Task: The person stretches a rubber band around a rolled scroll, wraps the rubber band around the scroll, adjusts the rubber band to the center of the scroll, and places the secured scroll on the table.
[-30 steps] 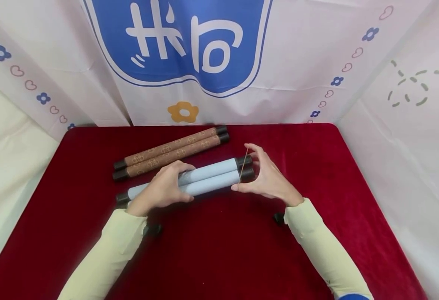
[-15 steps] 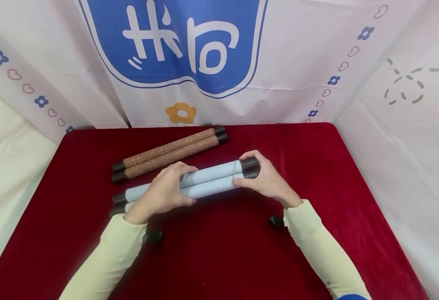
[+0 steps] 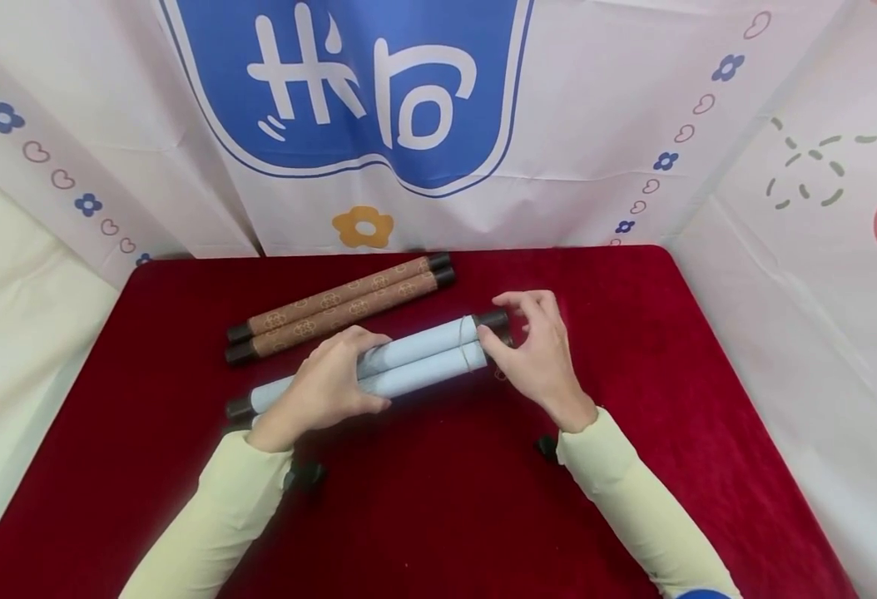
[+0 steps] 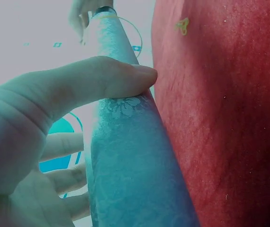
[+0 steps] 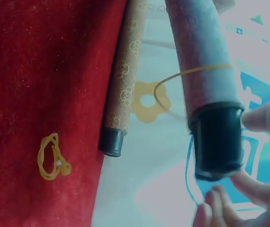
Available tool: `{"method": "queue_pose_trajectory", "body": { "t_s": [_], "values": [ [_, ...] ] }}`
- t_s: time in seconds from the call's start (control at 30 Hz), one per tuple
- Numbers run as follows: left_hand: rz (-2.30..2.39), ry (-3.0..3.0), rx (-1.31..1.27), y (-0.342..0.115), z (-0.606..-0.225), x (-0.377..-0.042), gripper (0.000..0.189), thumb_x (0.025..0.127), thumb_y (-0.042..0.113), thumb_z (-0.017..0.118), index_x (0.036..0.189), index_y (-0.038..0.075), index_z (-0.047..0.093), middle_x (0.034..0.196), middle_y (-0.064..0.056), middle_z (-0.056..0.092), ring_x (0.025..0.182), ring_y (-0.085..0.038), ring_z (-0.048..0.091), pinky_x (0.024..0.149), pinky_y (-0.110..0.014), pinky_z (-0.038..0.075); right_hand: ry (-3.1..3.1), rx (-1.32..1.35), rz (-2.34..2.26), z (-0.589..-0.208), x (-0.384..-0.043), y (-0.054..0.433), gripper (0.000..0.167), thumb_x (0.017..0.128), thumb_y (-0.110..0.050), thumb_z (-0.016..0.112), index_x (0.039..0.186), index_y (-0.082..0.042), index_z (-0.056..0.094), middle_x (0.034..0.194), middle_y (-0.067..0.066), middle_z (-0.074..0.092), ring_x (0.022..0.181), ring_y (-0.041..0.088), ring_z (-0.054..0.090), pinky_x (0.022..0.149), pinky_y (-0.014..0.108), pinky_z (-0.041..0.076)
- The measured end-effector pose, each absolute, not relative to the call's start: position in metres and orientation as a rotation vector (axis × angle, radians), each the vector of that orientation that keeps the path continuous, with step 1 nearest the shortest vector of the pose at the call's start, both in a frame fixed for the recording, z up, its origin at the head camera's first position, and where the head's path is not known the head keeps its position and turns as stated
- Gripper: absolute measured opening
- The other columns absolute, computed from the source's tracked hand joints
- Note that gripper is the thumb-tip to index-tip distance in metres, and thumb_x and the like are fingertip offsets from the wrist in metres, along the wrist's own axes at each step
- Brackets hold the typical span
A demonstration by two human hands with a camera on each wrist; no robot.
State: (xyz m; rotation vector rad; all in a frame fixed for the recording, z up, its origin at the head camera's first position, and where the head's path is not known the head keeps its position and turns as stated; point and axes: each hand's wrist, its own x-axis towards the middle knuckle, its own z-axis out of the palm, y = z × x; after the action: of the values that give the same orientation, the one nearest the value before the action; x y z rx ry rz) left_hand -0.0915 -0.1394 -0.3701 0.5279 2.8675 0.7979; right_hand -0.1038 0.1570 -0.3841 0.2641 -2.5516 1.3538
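Observation:
Two light blue scrolls (image 3: 423, 362) with black end caps lie side by side, slanting up to the right. My left hand (image 3: 326, 383) grips them around the middle, its thumb (image 4: 121, 80) along the near roll in the left wrist view. A thin rubber band (image 5: 192, 71) loops loosely around the pair just inside the right caps, standing away from the rolls on one side. My right hand (image 3: 539, 353) is at the right end, fingers loosely bent and spread about the black cap (image 5: 218, 142); whether it touches the cap is hard to tell.
Behind lie two brown patterned scrolls (image 3: 341, 308) with black caps, near the back edge of the red-covered table (image 3: 438, 499). A small tangled yellow rubber band (image 5: 54, 158) lies on the cloth below the right end. A printed white curtain (image 3: 581, 108) rises behind.
The rubber band, earlier stretched between my right thumb and fingers, has passed over the caps onto the blue rolls. My right hand has let it go and drawn back slightly to the right.

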Motion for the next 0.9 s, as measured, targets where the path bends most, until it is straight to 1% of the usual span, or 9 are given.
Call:
{"method": "queue_pose_trajectory", "body": {
  "t_s": [0.1,0.2,0.3,0.4,0.5,0.57,0.7,0.9],
  "values": [
    [0.778,2.873,0.528,-0.139,-0.372,-0.091,0.082,0.064,0.027,0.099,0.138,0.012,0.068,0.130,-0.007,0.068,0.113,-0.028,0.066,0.090,-0.054,0.057,-2.533,0.334,1.252,-0.382,-0.099,0.151,0.031,0.087,-0.023,0.083,0.114,-0.011,0.073,0.117,0.009,0.057,0.106,0.025,0.055,0.084,0.039,0.046],
    [0.762,2.881,0.532,-0.137,-0.374,-0.090,0.082,0.064,0.027,0.100,0.138,0.011,0.068,0.130,-0.007,0.069,0.115,-0.029,0.066,0.089,-0.055,0.057,-2.582,0.417,1.103,-0.382,-0.096,0.143,0.023,0.085,-0.026,0.086,0.097,-0.010,0.075,0.104,0.008,0.060,0.097,0.025,0.053,0.082,0.038,0.043],
    [0.741,2.898,0.539,-0.136,-0.375,-0.088,0.082,0.063,0.027,0.100,0.137,0.011,0.068,0.130,-0.008,0.069,0.116,-0.029,0.066,0.087,-0.056,0.058,-2.658,0.485,0.933,-0.382,-0.094,0.135,0.022,0.085,-0.029,0.087,0.087,-0.010,0.075,0.093,0.007,0.062,0.089,0.023,0.052,0.077,0.037,0.043],
    [0.710,2.920,0.547,-0.135,-0.376,-0.087,0.082,0.063,0.028,0.100,0.136,0.010,0.069,0.130,-0.009,0.069,0.118,-0.030,0.066,0.086,-0.056,0.058,-2.723,0.527,0.807,-0.382,-0.094,0.128,0.017,0.089,-0.025,0.083,0.085,-0.010,0.076,0.088,0.006,0.063,0.083,0.023,0.052,0.075,0.037,0.043],
    [0.678,2.935,0.555,-0.134,-0.377,-0.087,0.082,0.064,0.030,0.099,0.137,0.010,0.068,0.131,-0.009,0.069,0.119,-0.030,0.066,0.085,-0.055,0.059,-2.773,0.554,0.742,-0.382,-0.094,0.122,0.010,0.093,-0.017,0.077,0.086,-0.010,0.077,0.089,0.006,0.065,0.081,0.024,0.053,0.074,0.037,0.045],
    [0.663,2.938,0.557,-0.135,-0.378,-0.086,0.081,0.064,0.029,0.099,0.137,0.009,0.069,0.131,-0.010,0.069,0.118,-0.030,0.066,0.085,-0.055,0.059,-2.792,0.568,0.732,-0.381,-0.095,0.120,0.009,0.094,-0.014,0.074,0.087,-0.010,0.078,0.092,0.007,0.067,0.082,0.025,0.055,0.074,0.038,0.048],
    [0.648,2.922,0.556,-0.137,-0.379,-0.081,0.080,0.066,0.027,0.099,0.138,0.009,0.069,0.130,-0.010,0.069,0.117,-0.029,0.065,0.084,-0.053,0.059,-2.815,0.559,0.795,-0.378,-0.097,0.116,0.008,0.094,-0.015,0.075,0.089,-0.009,0.077,0.093,0.008,0.068,0.084,0.024,0.057,0.076,0.037,0.050],
    [0.638,2.882,0.567,-0.138,-0.384,-0.076,0.079,0.067,0.025,0.100,0.138,0.010,0.069,0.127,-0.008,0.069,0.113,-0.025,0.065,0.082,-0.051,0.059,-2.824,0.517,0.917,-0.373,-0.099,0.115,0.010,0.094,-0.015,0.076,0.089,-0.007,0.075,0.090,0.007,0.065,0.086,0.022,0.058,0.075,0.032,0.052]
  ]
}}
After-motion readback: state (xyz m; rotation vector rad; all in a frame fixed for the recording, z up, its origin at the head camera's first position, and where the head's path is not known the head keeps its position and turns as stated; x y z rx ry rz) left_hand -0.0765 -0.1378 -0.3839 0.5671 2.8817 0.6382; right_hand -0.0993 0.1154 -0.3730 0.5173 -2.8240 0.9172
